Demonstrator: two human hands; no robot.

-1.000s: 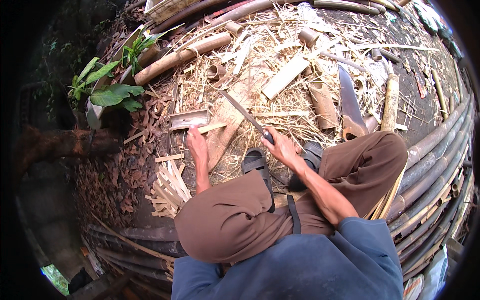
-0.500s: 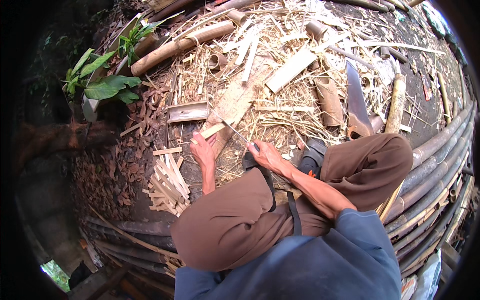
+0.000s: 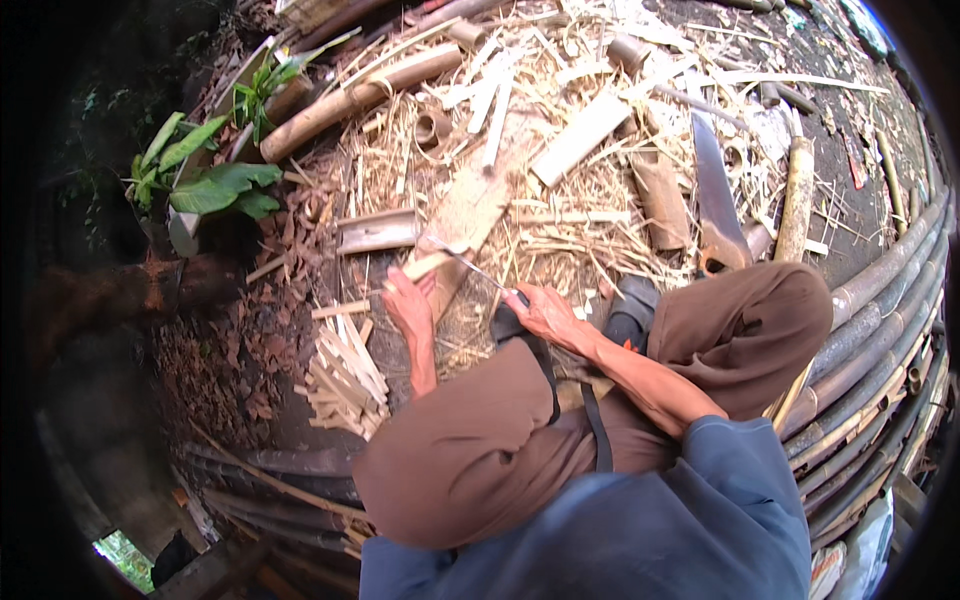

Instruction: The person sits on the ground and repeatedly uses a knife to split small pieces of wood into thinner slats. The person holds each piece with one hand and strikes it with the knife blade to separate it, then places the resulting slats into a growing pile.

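Observation:
My left hand point(image 3: 408, 300) is closed around the near end of a short, pale bamboo strip point(image 3: 428, 265), which points up and right over a flat wooden board point(image 3: 480, 195). In my right hand point(image 3: 548, 315) is the dark handle of a knife point(image 3: 482, 273). Its thin blade slants left and crosses by the far end of the strip; whether the edge touches it I cannot tell. Beside my left forearm lies a heap of cut bamboo strips point(image 3: 345, 375).
A handsaw point(image 3: 712, 185) lies to the right, near a bamboo tube point(image 3: 658, 200). Shavings point(image 3: 570, 245) cover the ground ahead. A split bamboo half point(image 3: 378, 231) is left of the board. Long bamboo poles point(image 3: 860, 330) line the right side; a leafy plant point(image 3: 215, 182) stands far left.
My right hand has drawn the knife slightly right and toward me. The strip in my left hand is tilted a little differently. The whole view has shifted slightly.

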